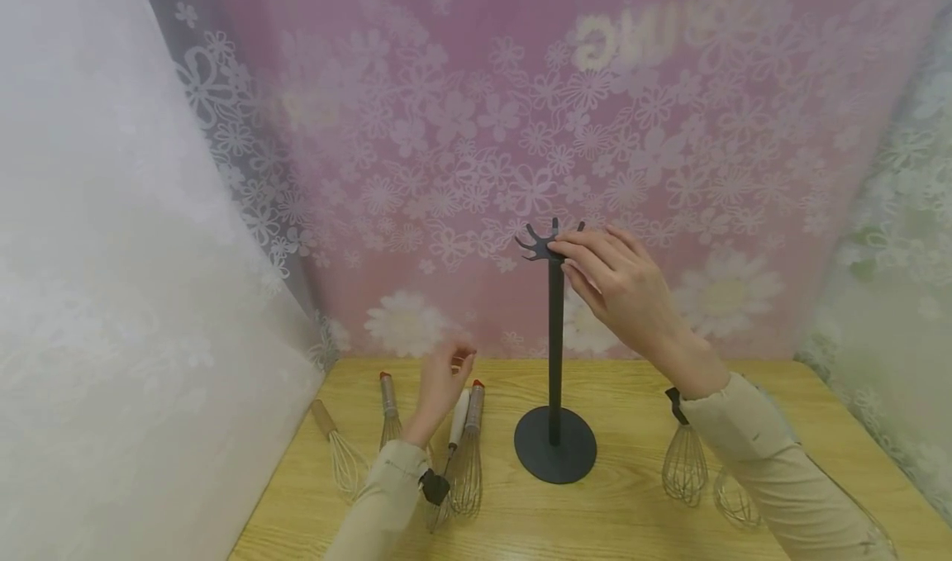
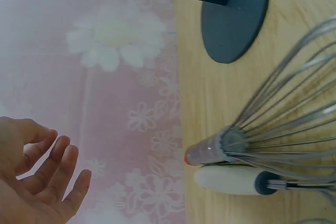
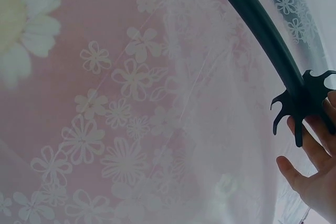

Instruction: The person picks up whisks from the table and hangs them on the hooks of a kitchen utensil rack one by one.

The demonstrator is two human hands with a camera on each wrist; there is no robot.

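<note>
My right hand (image 1: 621, 284) is up at the black utensil stand, its fingers touching the hooked top (image 1: 539, 243). In the right wrist view, the fingers (image 3: 313, 148) lie against the ring of curved hooks and the thumb stands apart. From that top a thin pole runs down to a round base (image 1: 556, 466) on the table. My left hand (image 1: 445, 375) hovers over the whisks left of the stand, fingers loosely bent, holding nothing. Beneath it are a white-handled whisk (image 2: 231, 179) and a metal whisk with a red-tipped handle (image 2: 210, 148), side by side.
A wooden-handled whisk (image 1: 338, 449) and another red-tipped whisk (image 1: 388, 400) lie at the left of the wooden table (image 1: 625, 495). To the right, a black-handled whisk (image 1: 684, 466) lies beside another whisk (image 1: 735, 499), partly hidden by my sleeve. Flowered curtains hang behind.
</note>
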